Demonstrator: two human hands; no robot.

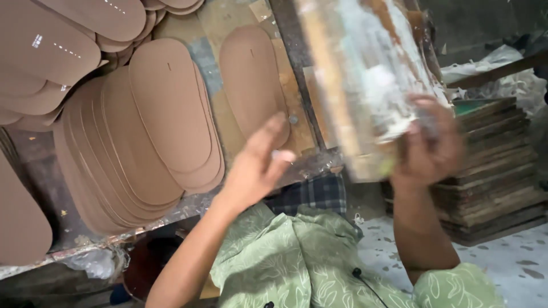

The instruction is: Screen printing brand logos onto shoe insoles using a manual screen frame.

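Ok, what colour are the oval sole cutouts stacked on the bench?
Light brown sole cutouts, seen in the head view.

Single view, head-worn camera, no second view to overlap with. It looks down and forward over the person's own green-patterned lap, tilted so the bench [40, 171] runs askew. Landmark: the fanned stack of brown sole-shaped cutouts [142, 137] on that bench, left of centre and close. The forearms rise from the bottom edge, right of the stack. Further right of the stack, very near the lens and motion-blurred, a scuffed board [365, 74]. Beyond it, far right, a pile of wooden boards [496, 171] on the floor.
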